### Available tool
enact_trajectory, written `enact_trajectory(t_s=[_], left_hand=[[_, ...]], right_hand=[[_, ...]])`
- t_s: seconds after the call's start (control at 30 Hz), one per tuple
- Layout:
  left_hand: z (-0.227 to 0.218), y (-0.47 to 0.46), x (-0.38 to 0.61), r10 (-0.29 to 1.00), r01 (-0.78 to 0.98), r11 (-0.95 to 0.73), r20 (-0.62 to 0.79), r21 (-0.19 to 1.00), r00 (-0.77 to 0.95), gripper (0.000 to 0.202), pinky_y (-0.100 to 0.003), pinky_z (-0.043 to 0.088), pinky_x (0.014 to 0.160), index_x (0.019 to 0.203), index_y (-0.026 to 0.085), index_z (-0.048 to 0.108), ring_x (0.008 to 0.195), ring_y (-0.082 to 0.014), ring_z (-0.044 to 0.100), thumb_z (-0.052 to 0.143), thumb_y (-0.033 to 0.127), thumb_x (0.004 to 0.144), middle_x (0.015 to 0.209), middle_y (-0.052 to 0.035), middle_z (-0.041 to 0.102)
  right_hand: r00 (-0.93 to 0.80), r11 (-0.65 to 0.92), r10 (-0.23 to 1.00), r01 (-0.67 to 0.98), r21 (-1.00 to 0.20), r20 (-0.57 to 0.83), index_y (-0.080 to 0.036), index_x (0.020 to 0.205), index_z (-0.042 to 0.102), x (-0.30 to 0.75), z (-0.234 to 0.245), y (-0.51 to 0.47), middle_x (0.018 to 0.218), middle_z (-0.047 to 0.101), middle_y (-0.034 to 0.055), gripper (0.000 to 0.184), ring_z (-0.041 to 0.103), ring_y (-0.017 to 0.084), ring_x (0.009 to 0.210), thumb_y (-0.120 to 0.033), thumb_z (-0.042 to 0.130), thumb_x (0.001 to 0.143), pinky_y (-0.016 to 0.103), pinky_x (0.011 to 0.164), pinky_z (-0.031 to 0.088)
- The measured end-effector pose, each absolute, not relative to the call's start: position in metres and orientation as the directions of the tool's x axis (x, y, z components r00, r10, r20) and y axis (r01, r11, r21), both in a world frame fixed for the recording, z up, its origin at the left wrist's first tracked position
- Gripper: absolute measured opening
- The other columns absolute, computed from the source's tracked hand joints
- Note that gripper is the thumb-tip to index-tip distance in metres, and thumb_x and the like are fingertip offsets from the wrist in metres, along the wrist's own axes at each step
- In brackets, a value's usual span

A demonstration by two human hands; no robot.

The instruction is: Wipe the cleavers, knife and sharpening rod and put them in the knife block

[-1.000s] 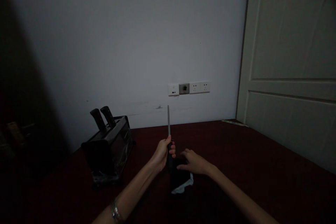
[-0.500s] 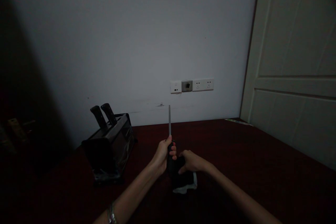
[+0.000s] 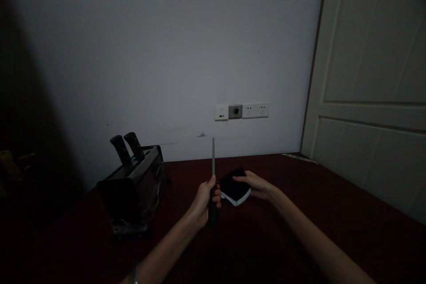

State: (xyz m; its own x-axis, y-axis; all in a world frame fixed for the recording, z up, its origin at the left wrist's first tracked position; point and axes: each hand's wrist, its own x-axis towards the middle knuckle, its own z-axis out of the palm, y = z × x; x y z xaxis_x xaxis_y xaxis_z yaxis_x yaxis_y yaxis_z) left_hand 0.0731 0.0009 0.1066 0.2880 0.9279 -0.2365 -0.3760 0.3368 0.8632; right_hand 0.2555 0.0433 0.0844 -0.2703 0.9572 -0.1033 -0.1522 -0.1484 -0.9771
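My left hand [image 3: 203,199] is wrapped around the black handle of a sharpening steel [image 3: 213,157]. Its thin grey rod points straight up. Close by on the right, my right hand [image 3: 258,185] grips a folded black cloth [image 3: 235,185] with a white edge, thumb on top and fingers underneath. The cloth's left side comes up near the steel's handle; in the dim light I cannot tell whether they touch.
A dark knife block [image 3: 133,186] with two black-handled knives [image 3: 128,148] stands at the left of the dark red table [image 3: 286,213]. Behind are a white wall with sockets [image 3: 254,110] and, at right, a pale panelled door [image 3: 369,97]. A flat strip [image 3: 299,158] lies at the back.
My right hand has taken hold of the black cloth and lifted it up and forward, beside the steel. My left hand keeps its upright grip. The view has shifted slightly.
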Motion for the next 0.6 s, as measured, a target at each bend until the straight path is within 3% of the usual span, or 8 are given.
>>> enact_trajectory(t_s=[0.13,0.27,0.6], left_hand=[[0.107,-0.002,0.074,0.921,-0.397,0.364,-0.260,0.843,0.291,0.031,-0.015,0.023,0.035,0.072,0.015,0.043,0.035,-0.0011,0.027,0.045,0.042,0.085,0.050,0.0070,0.037],[0.110,-0.007,0.076,0.908,-0.413,0.399,-0.289,0.819,0.303,0.029,-0.015,0.021,0.034,0.070,0.015,0.042,0.034,-0.0012,0.027,0.040,0.038,0.088,0.050,0.0068,0.036],[0.107,-0.009,0.081,0.889,-0.404,0.434,-0.309,0.806,0.338,0.032,-0.016,0.017,0.034,0.068,0.015,0.043,0.034,-0.0014,0.024,0.038,0.038,0.088,0.048,0.0072,0.032]], right_hand=[[0.067,-0.026,0.997,-0.198,-0.980,-0.040,-0.008,0.086,0.060,0.259,0.090,0.065,0.072,0.069,0.0112,0.015,0.065,0.017,0.065,-0.018,0.054,0.076,0.029,0.064,0.052],[0.244,0.135,0.966,-0.171,-0.976,0.091,-0.009,0.099,0.057,0.251,0.099,0.091,0.082,0.070,0.0105,0.024,0.066,0.018,0.078,-0.022,0.047,0.081,0.029,0.071,0.051],[0.398,0.356,0.835,0.133,-0.925,0.379,-0.006,0.093,0.061,0.215,0.110,0.127,0.097,0.067,0.0149,0.041,0.060,0.023,0.092,-0.041,0.043,0.078,0.031,0.079,0.046]])
